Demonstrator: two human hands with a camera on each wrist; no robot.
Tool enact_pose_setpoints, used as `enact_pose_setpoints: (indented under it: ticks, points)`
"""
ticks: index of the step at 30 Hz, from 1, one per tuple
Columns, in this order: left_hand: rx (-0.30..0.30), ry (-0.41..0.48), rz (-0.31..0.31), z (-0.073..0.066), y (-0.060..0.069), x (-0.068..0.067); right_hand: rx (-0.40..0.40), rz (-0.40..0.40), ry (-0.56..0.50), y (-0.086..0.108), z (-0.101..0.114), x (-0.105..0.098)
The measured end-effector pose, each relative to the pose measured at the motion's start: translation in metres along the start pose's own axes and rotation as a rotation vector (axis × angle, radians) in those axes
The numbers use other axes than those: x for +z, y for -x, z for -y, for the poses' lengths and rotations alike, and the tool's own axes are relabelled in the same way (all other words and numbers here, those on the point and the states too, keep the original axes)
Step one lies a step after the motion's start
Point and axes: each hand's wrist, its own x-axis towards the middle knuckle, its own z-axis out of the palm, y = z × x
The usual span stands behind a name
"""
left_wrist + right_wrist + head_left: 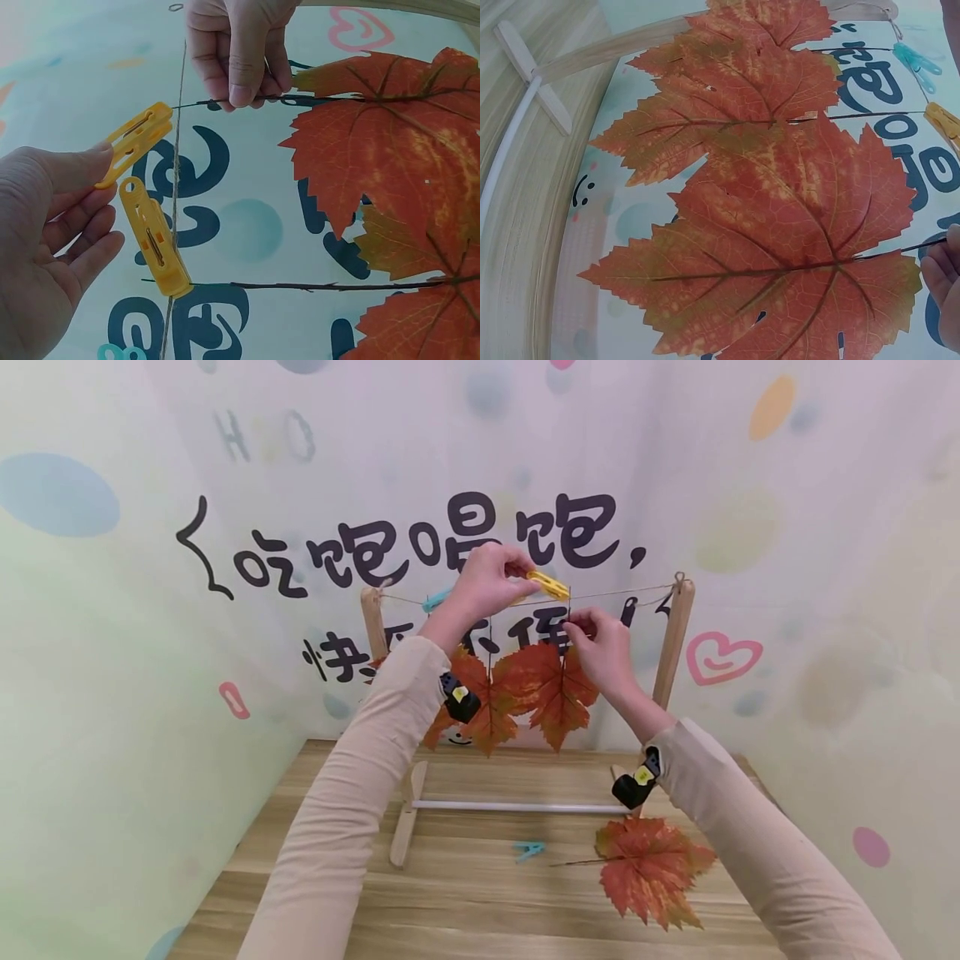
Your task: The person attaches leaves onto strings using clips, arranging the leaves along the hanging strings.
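Between thumb and fingers, the left hand (491, 581) pinches a yellow clothespin (549, 585), whose tip is at the string beside a leaf stem in the left wrist view. The right hand (603, 652) pinches the stem of a red-orange leaf (561, 697) just below the string (622, 591). A second yellow clothespin (156, 238) grips another stem on the string, and its leaf (489, 697) hangs alongside. Farther left, a blue clothespin (917, 58) is on the string with one more leaf (772, 22).
A wooden frame with a left post (372, 622), right post (675, 643) and white crossbar (517, 807) stands on the wooden table (450, 893). On the tabletop lie a blue clothespin (529, 850) and a loose red leaf (652, 870). A printed cloth (817, 568) hangs behind.
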Motion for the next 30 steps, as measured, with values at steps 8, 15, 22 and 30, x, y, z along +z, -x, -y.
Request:
enact_pose_setpoints:
  ticks: [8, 15, 22, 30]
  points:
    - [0.005, -0.045, 0.019, -0.0018, 0.0012, 0.0009, 0.020, 0.001, -0.011, -0.0006, 0.0008, 0.0038]
    - [0.014, -0.061, 0.035, -0.0002, 0.0001, 0.0020, 0.008, 0.008, -0.017, -0.0026, 0.0009, 0.0066]
    - [0.031, -0.094, 0.027, 0.0015, -0.0024, 0.0053, 0.002, 0.008, -0.010, -0.0031, -0.0017, 0.0074]
    - [0.040, -0.084, 0.023, 0.0027, -0.0036, 0.0061, -0.007, -0.006, -0.011, -0.0031, -0.0013, 0.0072]
